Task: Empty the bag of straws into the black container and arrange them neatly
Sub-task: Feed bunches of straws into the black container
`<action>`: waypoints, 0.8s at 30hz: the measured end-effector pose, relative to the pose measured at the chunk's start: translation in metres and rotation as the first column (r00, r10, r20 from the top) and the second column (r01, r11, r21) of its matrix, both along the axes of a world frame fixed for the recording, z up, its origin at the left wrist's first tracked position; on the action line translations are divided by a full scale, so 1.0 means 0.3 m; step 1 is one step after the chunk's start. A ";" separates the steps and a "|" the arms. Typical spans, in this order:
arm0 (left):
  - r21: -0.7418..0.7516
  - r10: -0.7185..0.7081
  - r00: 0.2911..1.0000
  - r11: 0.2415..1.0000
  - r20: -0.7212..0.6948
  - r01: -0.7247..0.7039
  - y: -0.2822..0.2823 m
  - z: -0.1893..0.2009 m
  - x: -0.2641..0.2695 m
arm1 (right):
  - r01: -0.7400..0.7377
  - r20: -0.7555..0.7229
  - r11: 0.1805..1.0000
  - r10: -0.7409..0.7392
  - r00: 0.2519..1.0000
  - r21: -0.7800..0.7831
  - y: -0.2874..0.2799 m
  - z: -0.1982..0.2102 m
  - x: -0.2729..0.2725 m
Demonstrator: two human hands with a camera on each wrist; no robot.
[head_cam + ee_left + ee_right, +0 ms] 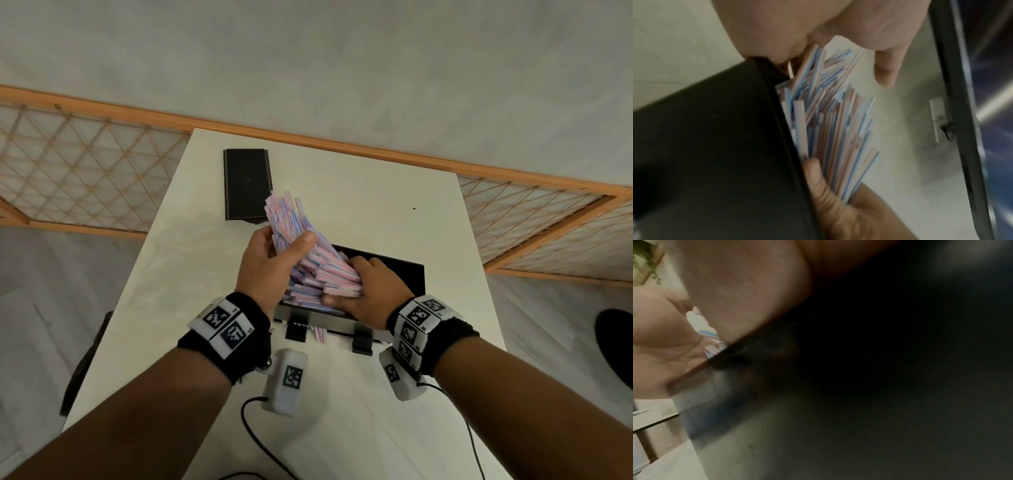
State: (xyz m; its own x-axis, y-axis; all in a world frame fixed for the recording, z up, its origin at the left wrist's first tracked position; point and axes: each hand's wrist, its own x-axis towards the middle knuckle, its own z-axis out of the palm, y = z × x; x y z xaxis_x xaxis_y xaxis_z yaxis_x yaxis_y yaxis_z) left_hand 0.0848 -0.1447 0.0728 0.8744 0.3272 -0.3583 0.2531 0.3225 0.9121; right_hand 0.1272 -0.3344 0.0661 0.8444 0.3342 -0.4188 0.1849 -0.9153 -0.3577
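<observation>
Two hands hold straws over the black box.

The black container (407, 274) sits near the front edge of the white table (376, 192). The left hand (270, 260) grips a tall bunch of straws (291, 219); the right hand (373, 291) squeezes more inside it.

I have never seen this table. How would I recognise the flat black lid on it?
On the white table, look beyond the two hands to the far left part. A flat black rectangular lid lies there alone. Unlike the black container nearer the person, it holds no striped straws and nobody touches it.
</observation>
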 end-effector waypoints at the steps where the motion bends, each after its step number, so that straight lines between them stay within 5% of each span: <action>1: -0.034 0.006 1.000 0.999 0.002 -0.005 0.001 0.005 0.008 | -0.008 -0.002 1.000 0.008 1.000 -0.004 0.006 0.002 0.008; 4: -0.080 -0.030 0.999 0.996 0.037 0.033 0.027 0.013 0.042 | -0.036 -0.017 0.999 0.035 0.999 -0.020 0.020 -0.002 0.015; 11: 0.076 -0.167 0.972 0.985 0.163 0.156 0.021 0.068 0.082 | 0.013 -0.012 0.990 -0.012 1.000 0.144 0.022 0.017 -0.009; 17: 0.041 -0.188 0.911 0.982 0.368 0.186 0.001 0.140 0.047 | -0.007 0.223 0.950 -0.066 0.973 0.312 0.006 0.046 -0.052; 21: -0.047 -0.006 0.948 0.999 0.319 0.022 0.026 0.096 0.042 | 0.018 0.172 0.968 -0.063 0.983 0.251 -0.012 0.050 -0.043; 24: -0.314 0.234 0.961 0.933 0.147 -0.179 0.051 0.063 0.025 | 0.072 0.164 0.973 -0.109 0.980 0.220 -0.054 0.047 -0.040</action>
State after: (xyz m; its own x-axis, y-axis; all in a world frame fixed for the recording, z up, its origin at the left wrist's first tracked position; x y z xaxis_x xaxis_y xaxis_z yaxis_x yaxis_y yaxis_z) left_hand 0.0923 -0.1293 0.0916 0.8574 0.4108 -0.3099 -0.0065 0.6109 0.7917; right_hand 0.1153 -0.3507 0.0801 0.9286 0.3181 -0.1910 0.1812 -0.8380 -0.5147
